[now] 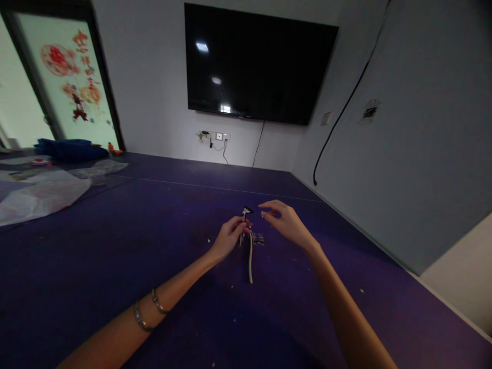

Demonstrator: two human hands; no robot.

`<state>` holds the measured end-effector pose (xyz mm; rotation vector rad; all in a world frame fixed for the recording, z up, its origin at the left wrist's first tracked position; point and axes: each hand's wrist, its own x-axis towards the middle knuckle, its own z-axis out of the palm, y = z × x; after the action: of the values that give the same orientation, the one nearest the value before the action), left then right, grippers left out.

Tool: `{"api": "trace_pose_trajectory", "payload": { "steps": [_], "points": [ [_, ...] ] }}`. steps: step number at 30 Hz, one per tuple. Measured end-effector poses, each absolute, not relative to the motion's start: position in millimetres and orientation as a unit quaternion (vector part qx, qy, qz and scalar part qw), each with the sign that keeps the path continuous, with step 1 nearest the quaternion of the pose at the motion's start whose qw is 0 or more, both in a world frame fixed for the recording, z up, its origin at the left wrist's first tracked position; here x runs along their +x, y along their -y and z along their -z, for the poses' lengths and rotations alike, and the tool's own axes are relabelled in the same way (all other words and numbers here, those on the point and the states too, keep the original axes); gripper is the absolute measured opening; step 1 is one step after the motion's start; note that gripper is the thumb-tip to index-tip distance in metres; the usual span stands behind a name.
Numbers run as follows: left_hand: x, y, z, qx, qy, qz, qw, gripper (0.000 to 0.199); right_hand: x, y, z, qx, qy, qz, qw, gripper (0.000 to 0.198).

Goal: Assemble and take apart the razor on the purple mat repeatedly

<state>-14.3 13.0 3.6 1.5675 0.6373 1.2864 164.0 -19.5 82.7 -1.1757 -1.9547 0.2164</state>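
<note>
My left hand point(229, 237) pinches a small dark-tipped tool or connector point(246, 211) upright, its pale cord or handle point(250, 261) trailing down toward me over the purple floor mat point(115, 266). My right hand point(283, 220) hovers just right of the tip, fingers apart and slightly curled, holding nothing. A small dark patterned piece point(258, 238) lies on the mat between the two hands. Two bracelets point(148, 310) circle my left wrist.
A large black TV point(257, 64) hangs on the far wall above a socket strip point(215, 136) with cables. Crumpled clear plastic sheeting point(42, 192) and a blue bundle point(71, 149) lie at the left by a decorated glass door point(73, 77). White specks dot the mat.
</note>
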Motion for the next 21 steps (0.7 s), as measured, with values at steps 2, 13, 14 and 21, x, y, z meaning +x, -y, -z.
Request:
{"api": "trace_pose_trajectory", "payload": {
  "steps": [2,13,14,21],
  "points": [
    [-20,-18,-11,0.636,-0.265,-0.540,0.483,0.024,167,18,-81,-0.486,0.766,-0.091,0.411,0.021],
    [-32,-16,-41,0.592,-0.225,-0.529,0.565,0.030,127,14,-53,-0.421,0.747,-0.378,0.349,0.038],
    [-31,-14,-41,0.591,-0.220,-0.524,0.573,0.030,124,15,-51,-0.412,0.740,-0.397,0.355,0.038],
    [-31,-11,-46,0.585,-0.216,-0.493,0.606,0.031,113,18,-48,-0.394,0.695,-0.447,0.403,0.037]
  ]
}}
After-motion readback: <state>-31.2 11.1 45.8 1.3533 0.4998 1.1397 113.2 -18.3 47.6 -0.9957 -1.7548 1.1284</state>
